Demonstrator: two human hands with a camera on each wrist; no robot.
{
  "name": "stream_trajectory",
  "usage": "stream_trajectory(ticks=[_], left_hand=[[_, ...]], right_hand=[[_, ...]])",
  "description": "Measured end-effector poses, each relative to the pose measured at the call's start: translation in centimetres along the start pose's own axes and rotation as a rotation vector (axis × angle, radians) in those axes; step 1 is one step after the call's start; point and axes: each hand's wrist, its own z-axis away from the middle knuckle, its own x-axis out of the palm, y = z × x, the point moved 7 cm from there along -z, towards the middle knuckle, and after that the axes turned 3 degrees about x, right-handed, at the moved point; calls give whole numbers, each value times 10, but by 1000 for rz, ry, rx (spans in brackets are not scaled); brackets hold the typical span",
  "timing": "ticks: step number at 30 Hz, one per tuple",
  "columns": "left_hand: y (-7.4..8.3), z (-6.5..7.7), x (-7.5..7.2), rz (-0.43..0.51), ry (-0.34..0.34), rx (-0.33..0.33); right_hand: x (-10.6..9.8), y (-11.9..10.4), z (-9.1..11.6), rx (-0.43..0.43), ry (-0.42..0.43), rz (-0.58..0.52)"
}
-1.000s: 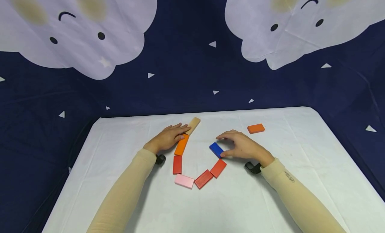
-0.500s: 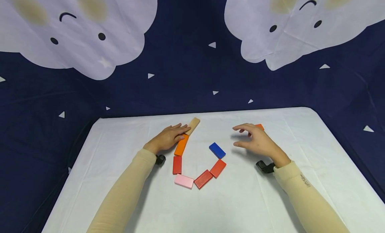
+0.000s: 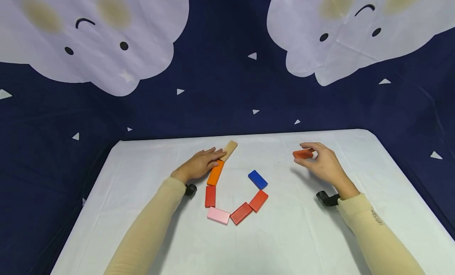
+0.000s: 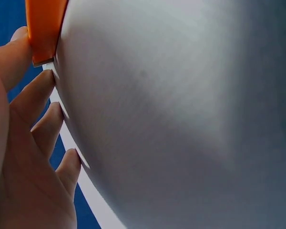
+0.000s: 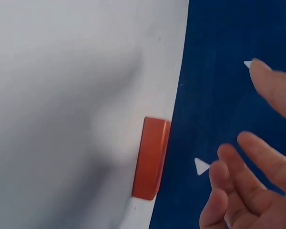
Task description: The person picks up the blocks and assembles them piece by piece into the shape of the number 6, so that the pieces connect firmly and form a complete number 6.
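My left hand point(image 3: 199, 163) lies with extended fingers by the natural-wood block point(image 3: 230, 149) and the orange block point(image 3: 215, 174), its fingertips over their meeting ends. In the left wrist view the thumb is beside the orange block point(image 4: 43, 28). At the back right, my right hand point(image 3: 324, 164) reaches around a red-orange block point(image 3: 301, 153), thumb and fingers spread at either side of it. The right wrist view shows that block point(image 5: 151, 157) flat on the white cloth, a gap between it and the fingers point(image 5: 238, 176).
Below the orange block, a curved row continues with a red block point(image 3: 210, 196), a pink block point(image 3: 218, 215), two more red blocks, first one point(image 3: 241, 213) then another point(image 3: 258, 201), and a blue block point(image 3: 257, 179). A white cloth covers the table point(image 3: 284, 243); a dark blue backdrop point(image 3: 220, 70) hangs behind.
My right hand has left the blue block and moved right and back to the red-orange block. The left hand has stayed in place.
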Motion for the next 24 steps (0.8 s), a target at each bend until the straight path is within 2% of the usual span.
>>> stream_trajectory(ticks=[5, 10, 14, 24], left_hand=[[1, 0, 0, 5, -5, -4], [1, 0, -1, -1, -3, -8], [1, 0, -1, -5, -2, -6], [1, 0, -1, -8, 0, 3]], right_hand=[[-6, 11, 0, 9, 63, 10], [-6, 18, -2, 29, 78, 35], [-3, 24, -5, 79, 52, 31], [14, 38, -14, 244, -71, 45]])
